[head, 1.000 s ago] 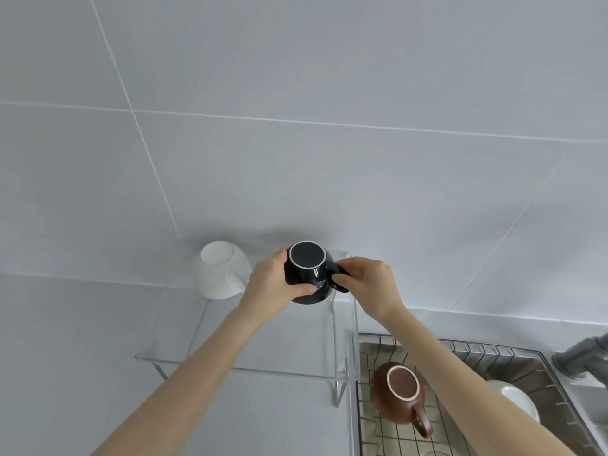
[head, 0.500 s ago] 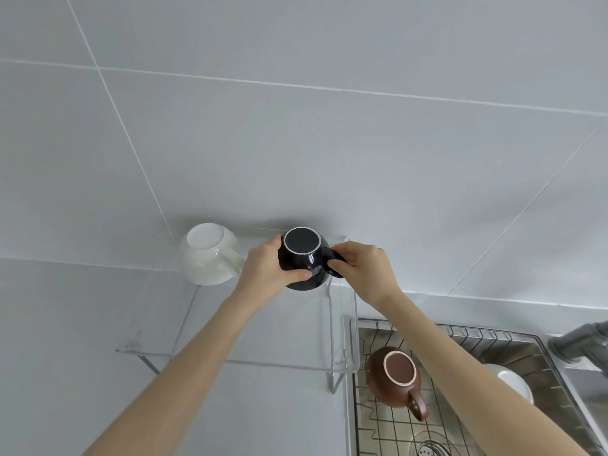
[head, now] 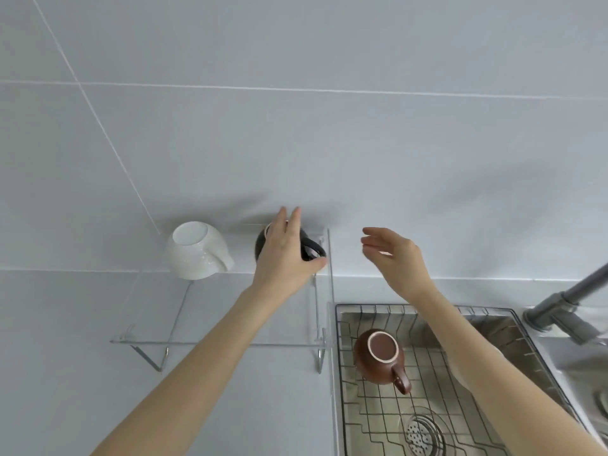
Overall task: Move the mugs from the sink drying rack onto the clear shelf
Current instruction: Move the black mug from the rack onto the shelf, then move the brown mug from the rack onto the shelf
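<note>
At the far left of a clear shelf [head: 223, 340], against a pale tiled wall, a white mug [head: 195, 250] sits upside down, base up, its handle pointing right and toward the viewer. Just to its right, near the shelf's right end, a black mug [head: 263, 248] also stands inverted, its handle sticking out to the right, close to the shelf's upright clear side panel. The left hand [head: 284, 255] lies over the black mug with fingers extended and spread loosely, palm resting against its side and top; whether the fingers still press on it cannot be told, and they are not curled around it. Right of the shelf's end, the right hand [head: 393, 258] hangs in the air, empty, fingers relaxed and half open, touching nothing and apart from the black mug's handle. Below it, a wire drying rack [head: 437, 406] fills a steel sink [head: 516, 340]. A brown mug [head: 380, 357] rests there upside down, pale-rimmed base up, handle pointing down and right toward the viewer. A grey faucet [head: 566, 304] stands at the far right.
</note>
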A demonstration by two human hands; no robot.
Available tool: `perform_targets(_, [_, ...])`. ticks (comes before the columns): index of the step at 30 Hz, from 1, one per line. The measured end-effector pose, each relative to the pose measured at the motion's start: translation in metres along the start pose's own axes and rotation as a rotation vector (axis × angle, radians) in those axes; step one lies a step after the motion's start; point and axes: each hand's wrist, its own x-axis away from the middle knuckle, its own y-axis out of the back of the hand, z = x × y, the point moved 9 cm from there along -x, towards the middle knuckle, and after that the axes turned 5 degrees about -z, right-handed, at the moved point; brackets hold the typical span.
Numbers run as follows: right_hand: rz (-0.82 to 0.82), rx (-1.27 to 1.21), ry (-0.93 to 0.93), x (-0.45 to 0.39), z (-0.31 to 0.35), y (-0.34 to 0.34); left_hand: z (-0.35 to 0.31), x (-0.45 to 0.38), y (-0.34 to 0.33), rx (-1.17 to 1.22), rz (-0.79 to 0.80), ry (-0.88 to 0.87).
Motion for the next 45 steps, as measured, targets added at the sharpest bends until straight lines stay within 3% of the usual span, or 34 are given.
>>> perform_targets(4, [-0.065,0.019,-0.126,0.026,-0.051,0.056,-0.068,0.029,-0.028,0.082,0.007,-0.236])
perform_targets(7, [-0.013,0.094,-0.248,0.058,-0.101,0.077,-0.092,0.055,-0.081,0.115,0.19,-0.299])
perform_targets(11, [0.112,0.185,-0.38,0.102,-0.165,0.067,-0.07,0.08,-0.158,0.089,0.472,-0.15])
perform_targets(18, [0.22,0.153,-0.54,0.128,-0.23,0.012,-0.003,0.107,-0.231,-0.049,0.634,0.039])
perform_targets(25, [0.105,0.14,-0.569,0.126,-0.25,-0.006,0.019,0.101,-0.263,-0.151,0.666,0.056])
perform_targets(34, [-0.033,-0.012,-0.588,0.133,-0.242,0.007,0.022,0.091,-0.256,-0.036,0.584,0.136])
perform_targets(40, [-0.084,-0.033,-0.51,0.131,-0.205,0.037,-0.005,0.085,-0.223,0.081,0.542,0.112])
perform_targets(45, [-0.117,-0.092,-0.371,0.119,-0.143,0.059,-0.045,0.078,-0.156,0.232,0.345,0.011])
